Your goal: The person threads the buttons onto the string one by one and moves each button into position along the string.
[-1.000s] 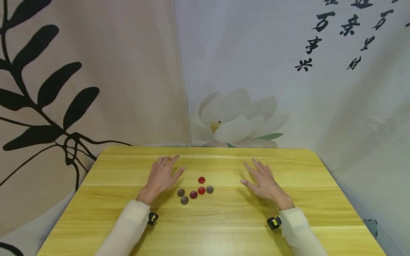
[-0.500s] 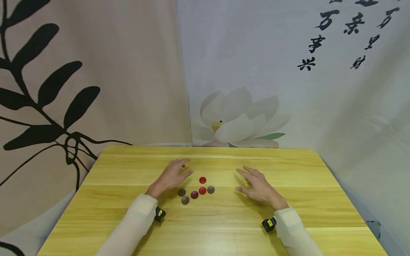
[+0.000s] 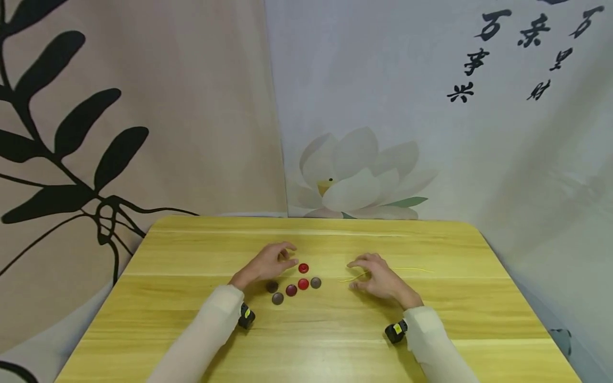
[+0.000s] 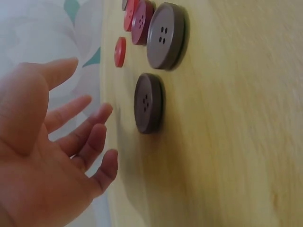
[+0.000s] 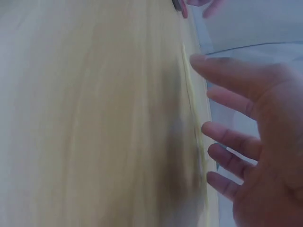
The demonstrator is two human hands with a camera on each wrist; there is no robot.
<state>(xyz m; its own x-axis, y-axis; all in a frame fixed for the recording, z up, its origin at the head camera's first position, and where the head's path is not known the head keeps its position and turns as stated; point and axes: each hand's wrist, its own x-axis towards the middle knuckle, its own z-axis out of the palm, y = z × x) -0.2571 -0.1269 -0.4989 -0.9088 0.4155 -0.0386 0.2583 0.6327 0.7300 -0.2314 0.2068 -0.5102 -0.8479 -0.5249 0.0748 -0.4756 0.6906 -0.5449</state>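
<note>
Several round four-hole buttons lie on the wooden table. In the head view there is a far red button [image 3: 304,268], a nearer red button [image 3: 303,284], a maroon button [image 3: 291,290] and brown buttons [image 3: 278,298]. My left hand [image 3: 265,261] hovers just left of the far red button, fingers loosely bent and holding nothing. One brown button [image 4: 148,103] is nearest to it in the left wrist view. A thin yellow string [image 3: 413,269] lies to the right, partly hidden by my right hand [image 3: 380,277], whose fingers are loosely bent above it, holding nothing.
The light wooden table [image 3: 335,340] ends at a back edge against a printed curtain [image 3: 215,117]. Each wrist wears a small black camera, the left wrist camera [image 3: 246,316] and the right wrist camera [image 3: 396,331].
My left hand has moved right, towards the far red button. My right hand has shifted left and slightly nearer me along the string, and its fingers have bent more. Buttons and string stay put.
</note>
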